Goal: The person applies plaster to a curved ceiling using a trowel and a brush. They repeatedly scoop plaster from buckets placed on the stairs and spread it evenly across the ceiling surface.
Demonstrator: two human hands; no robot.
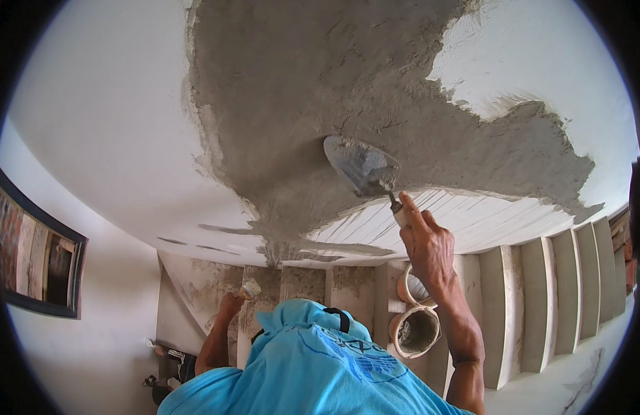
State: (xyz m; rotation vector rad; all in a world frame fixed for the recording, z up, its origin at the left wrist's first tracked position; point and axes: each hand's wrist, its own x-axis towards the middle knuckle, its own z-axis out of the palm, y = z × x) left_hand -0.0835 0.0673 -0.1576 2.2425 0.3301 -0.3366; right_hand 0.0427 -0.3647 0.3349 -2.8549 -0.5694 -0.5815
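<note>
A: Head view: what does the right hand hold?

B: A trowel. The fingers are wrapped tight on its pale handle, and one finger lies along the handle toward the blade.

A: Why is the arm up so high?

B: The grey wet plaster is on a white slanted surface overhead, so the hand has to reach up. The flat blade lies against the plaster, at the low edge of the grey patch.

A: Which way does the trowel point?

B: Its long line runs from the handle, low on the right, up to the tip, high on the left.

A: And the left hand?

B: It is low, near the stairs, closed around a small brush with the bristles up. It looks kept ready there.

A: What else is near?

B: Two round buckets sit on the steps under the right arm, close enough to reach.
</note>
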